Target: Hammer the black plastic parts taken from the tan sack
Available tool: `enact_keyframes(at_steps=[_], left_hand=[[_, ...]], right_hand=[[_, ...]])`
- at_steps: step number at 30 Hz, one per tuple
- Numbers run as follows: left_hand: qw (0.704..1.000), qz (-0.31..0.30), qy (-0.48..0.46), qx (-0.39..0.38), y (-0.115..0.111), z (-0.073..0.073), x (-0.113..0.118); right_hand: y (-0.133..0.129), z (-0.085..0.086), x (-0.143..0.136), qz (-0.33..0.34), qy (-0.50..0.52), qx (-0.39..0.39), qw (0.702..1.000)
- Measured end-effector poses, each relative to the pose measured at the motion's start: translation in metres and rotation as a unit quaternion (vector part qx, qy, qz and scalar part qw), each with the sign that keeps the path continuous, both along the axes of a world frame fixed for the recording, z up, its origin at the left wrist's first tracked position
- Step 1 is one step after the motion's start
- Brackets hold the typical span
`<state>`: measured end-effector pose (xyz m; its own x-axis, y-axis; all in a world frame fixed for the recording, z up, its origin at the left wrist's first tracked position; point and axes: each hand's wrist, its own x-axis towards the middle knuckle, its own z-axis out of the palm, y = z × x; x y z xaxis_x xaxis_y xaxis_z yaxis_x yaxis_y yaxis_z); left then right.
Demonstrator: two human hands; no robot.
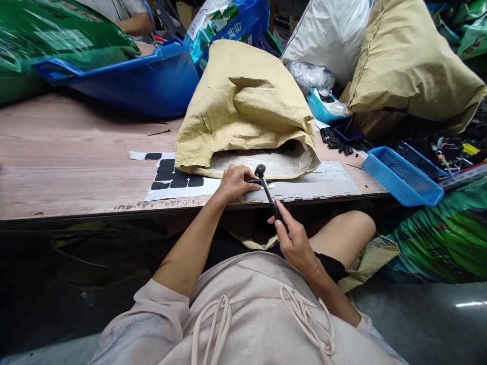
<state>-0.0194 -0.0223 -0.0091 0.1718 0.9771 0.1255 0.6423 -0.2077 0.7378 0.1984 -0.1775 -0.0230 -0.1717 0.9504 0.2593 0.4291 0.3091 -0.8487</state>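
Observation:
My right hand (293, 235) is closed round the black handle of a small hammer (268, 193), whose round dark head is raised up and to the left. Just left of the hammer head, my left hand (236, 183) pinches a thin black piece (256, 181) at the table's front edge. In front of both hands lies a large tan sack (247, 101), its open mouth facing me and showing a pale lining. A white sheet with black rounded stickers (167, 175) lies to the left of my left hand.
A blue basin (133, 81) sits at the back left beside a green bag (57, 45). At the right are a blue basket (403, 175), small black parts (338, 142) and another tan sack (411, 66). A person's arm (135, 24) shows behind the basin.

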Motion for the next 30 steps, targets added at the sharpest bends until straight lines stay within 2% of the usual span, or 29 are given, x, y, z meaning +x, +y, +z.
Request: enact_keyframes(at_steps=[4,11,16,21,27,30], left_hand=[[1.0,0.007,0.02,-0.005,-0.001,0.002,0.002],[1.0,0.019,-0.004,-0.01,-0.004,0.005,0.002],[1.0,0.013,0.01,-0.012,-0.002,0.005,0.002],[1.0,0.011,0.028,-0.009,-0.002,0.005,0.002],[0.999,-0.005,0.037,0.007,0.0,0.002,0.001],[0.999,-0.017,0.041,0.025,0.0,0.002,-0.001]], right_hand=[[0.0,-0.001,-0.002,0.0,-0.01,-0.016,1.0],[0.0,0.002,-0.001,-0.039,-0.004,-0.03,0.999],[0.001,0.001,0.002,-0.047,0.03,-0.063,0.996],[0.011,-0.001,0.013,-0.099,0.048,-0.033,0.993],[0.024,-0.004,0.035,-0.169,-0.022,0.0,0.985],[0.025,0.001,0.042,-0.166,-0.066,-0.035,0.983]])
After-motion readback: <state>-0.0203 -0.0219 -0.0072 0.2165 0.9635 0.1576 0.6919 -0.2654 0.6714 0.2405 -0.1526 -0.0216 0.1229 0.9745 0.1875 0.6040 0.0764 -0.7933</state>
